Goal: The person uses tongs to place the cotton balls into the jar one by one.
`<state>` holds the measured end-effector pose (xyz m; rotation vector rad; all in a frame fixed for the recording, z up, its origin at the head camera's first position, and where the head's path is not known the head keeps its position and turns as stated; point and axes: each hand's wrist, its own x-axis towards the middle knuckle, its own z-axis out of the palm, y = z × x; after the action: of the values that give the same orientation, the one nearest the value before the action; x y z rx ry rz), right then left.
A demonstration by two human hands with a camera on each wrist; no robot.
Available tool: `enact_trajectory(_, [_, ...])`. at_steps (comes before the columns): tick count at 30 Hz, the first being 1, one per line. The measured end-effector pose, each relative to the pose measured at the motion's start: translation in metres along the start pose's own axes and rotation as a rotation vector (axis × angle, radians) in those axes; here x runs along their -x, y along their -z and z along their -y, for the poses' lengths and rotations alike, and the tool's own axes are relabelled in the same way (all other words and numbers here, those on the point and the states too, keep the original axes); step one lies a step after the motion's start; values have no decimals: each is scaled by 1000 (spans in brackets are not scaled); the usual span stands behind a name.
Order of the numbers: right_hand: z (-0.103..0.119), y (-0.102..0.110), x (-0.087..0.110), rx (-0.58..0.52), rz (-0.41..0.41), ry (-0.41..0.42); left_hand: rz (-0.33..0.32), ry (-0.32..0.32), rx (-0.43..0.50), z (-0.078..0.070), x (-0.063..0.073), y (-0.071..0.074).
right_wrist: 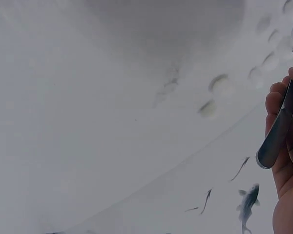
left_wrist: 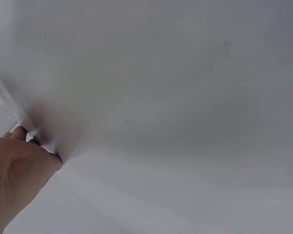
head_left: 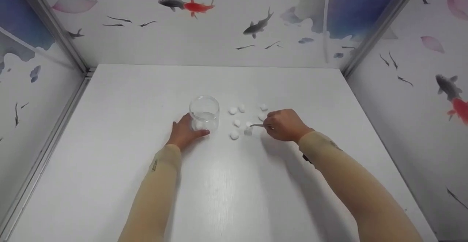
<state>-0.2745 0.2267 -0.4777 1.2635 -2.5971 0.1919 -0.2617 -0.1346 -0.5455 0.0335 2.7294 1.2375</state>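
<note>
In the head view my left hand (head_left: pixel 184 132) grips the lower part of a clear open-topped jar (head_left: pixel 204 105), thumb along its near side. Something white shows inside near the jar's bottom. My right hand (head_left: pixel 287 125) holds metal tweezers (head_left: pixel 257 125), their tips pointing left at a white cotton ball (head_left: pixel 249 124). A shadow lies just below that ball, which looks slightly raised off the table. In the right wrist view the tweezers (right_wrist: pixel 278 131) lie along the fingers. The left wrist view catches part of the left hand (left_wrist: pixel 22 170) and the jar's edge.
Several loose cotton balls lie between the jar and my right hand, such as one cotton ball (head_left: pixel 234 135) nearest me and another cotton ball (head_left: pixel 263 107) farther back. The white table (head_left: pixel 219 198) is enclosed by panels (head_left: pixel 219 33) printed with fish.
</note>
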Motion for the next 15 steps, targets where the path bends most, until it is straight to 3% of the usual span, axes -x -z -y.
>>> enact_trajectory(8, [7, 25, -45, 45, -56, 10, 4, 4, 16, 1, 0, 1])
enact_trajectory(15, [20, 32, -86, 25, -122, -10, 8, 3, 3, 0, -2, 1])
